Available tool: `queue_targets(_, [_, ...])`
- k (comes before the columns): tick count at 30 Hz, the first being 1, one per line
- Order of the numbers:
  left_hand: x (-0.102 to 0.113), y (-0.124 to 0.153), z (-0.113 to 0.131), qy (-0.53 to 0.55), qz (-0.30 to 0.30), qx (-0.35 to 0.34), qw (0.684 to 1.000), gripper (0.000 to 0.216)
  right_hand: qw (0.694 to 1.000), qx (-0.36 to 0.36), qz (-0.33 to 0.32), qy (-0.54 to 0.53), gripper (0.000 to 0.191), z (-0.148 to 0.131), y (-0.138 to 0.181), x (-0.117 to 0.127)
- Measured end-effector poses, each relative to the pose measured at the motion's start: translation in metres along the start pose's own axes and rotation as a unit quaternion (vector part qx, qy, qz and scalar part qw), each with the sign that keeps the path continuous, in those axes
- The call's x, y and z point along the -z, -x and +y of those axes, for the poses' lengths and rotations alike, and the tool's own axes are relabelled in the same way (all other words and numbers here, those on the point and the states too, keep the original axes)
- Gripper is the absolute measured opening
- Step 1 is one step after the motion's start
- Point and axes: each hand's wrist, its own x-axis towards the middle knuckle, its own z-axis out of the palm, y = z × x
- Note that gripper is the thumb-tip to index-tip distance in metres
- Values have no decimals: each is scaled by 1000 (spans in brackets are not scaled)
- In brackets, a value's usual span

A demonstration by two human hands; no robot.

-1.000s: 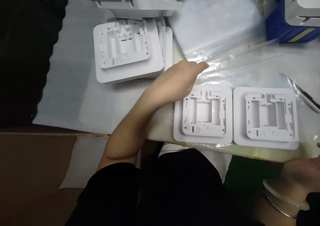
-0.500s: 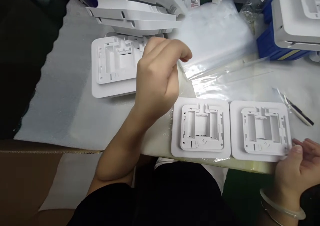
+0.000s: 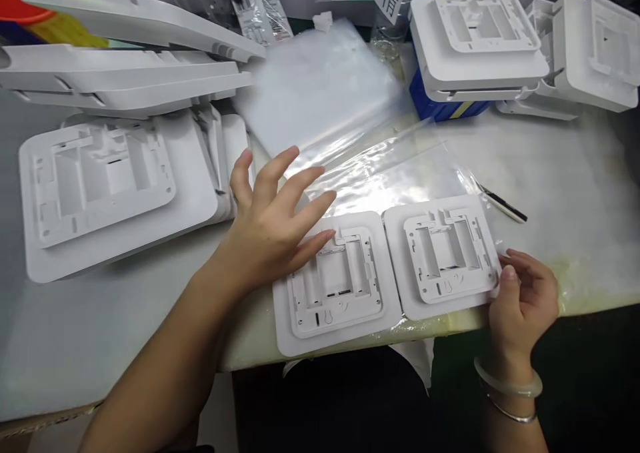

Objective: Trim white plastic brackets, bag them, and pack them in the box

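Note:
Two white square plastic housings lie side by side at the table's front edge, recessed faces up: a left housing (image 3: 350, 286) and a right housing (image 3: 445, 256). My left hand (image 3: 273, 223) is spread open over the left housing's upper left corner, with nothing in it. It hides part of that corner. At the right housing's right edge, my right hand (image 3: 525, 299) is closed, thumb and index finger pinching the rim. Its other fingers are curled. Clear plastic film (image 3: 370, 173) lies just behind both housings.
A larger white housing (image 3: 195, 193) rests at left, below stacked white shells (image 3: 120, 79). Clear bags (image 3: 320, 86) lie at the back middle. A black-and-white pen-like tool (image 3: 503, 204) lies at right. Further back, a white housing (image 3: 480, 63) stands on a blue bin (image 3: 425, 99).
My left hand has come down from near the left-hand stack to above the left housing, and its fingers have spread. My right hand stays at the right housing's edge. The view has shifted right.

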Motion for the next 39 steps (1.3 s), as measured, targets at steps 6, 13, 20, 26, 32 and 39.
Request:
queue_targets(6, [-14, 1, -9, 6, -104, -87, 991, 56, 997, -17, 24, -75, 23, -5, -1, -2])
queue_targets(13, [-26, 3, -20, 33, -193, -65, 978, 77, 988, -36, 69, -132, 17, 6, -2, -3])
queue_targets(20, [-32, 0, -24, 45, -171, -63, 982, 68, 979, -7, 163, -126, 32, 2, 1, -3])
queue_targets(26, [-21, -7, -10, 43, -162, -38, 985, 46, 968, 66, 218, -105, 40, 7, 7, -6])
queue_targets(32, [20, -4, 2, 124, -130, 149, 972, 49, 931, 362, -41, -35, 71, 3, 10, 4])
queue_targets(39, [78, 58, 59, -5, 330, 105, 938, 75, 848, 431, -291, 102, 50, -13, 6, 6])
